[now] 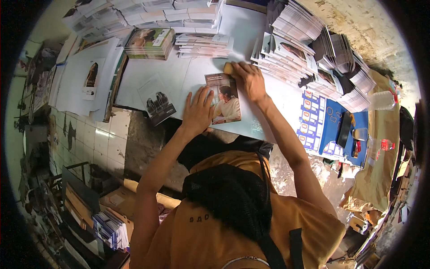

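A booklet with a photo of a person in a light top lies on the pale table in front of me. My left hand rests along its left edge, fingers stretched out and holding nothing. At the booklet's upper right corner, my right hand is closed around a small tan block, slightly blurred. The block's underside is hidden, so I cannot tell if it touches the paper. Left of my left hand lies a black-and-grey leaflet, its lower corner over the table's front edge.
Behind the booklet stand a stack of thin booklets and a green-covered stack. Tall piles of folded paper line the back. More booklet stacks crowd the right. A blue sheet there carries rubber bands and a black object.
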Demonstrator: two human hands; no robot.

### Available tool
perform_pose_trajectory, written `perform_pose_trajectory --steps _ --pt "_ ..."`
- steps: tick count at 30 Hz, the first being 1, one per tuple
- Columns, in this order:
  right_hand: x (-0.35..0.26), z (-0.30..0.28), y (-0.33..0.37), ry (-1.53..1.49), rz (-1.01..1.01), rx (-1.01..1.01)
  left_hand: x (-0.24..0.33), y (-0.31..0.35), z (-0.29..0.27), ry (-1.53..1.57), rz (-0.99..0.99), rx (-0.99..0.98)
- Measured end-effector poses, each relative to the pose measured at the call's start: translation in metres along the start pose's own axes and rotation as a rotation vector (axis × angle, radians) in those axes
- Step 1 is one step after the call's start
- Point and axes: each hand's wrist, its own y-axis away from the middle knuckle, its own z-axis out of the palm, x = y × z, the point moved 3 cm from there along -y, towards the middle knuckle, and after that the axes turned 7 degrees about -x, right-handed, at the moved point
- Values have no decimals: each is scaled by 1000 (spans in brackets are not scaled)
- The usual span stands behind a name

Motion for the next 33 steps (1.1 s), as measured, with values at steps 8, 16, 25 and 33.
perform_pose_trajectory --steps 8,16,25,33 --pt "-18 -34 79 -327 -307 -388 0 -5 -10 -49 16 -32" --pt "-6 -83 140 -436 104 -300 34 -77 -47 -53 456 -325" --pt "49 -94 186 -334 415 141 -26 -72 -70 -55 165 -586" --pt "51 -98 178 -395 507 146 -56 -109 -184 291 171 122"
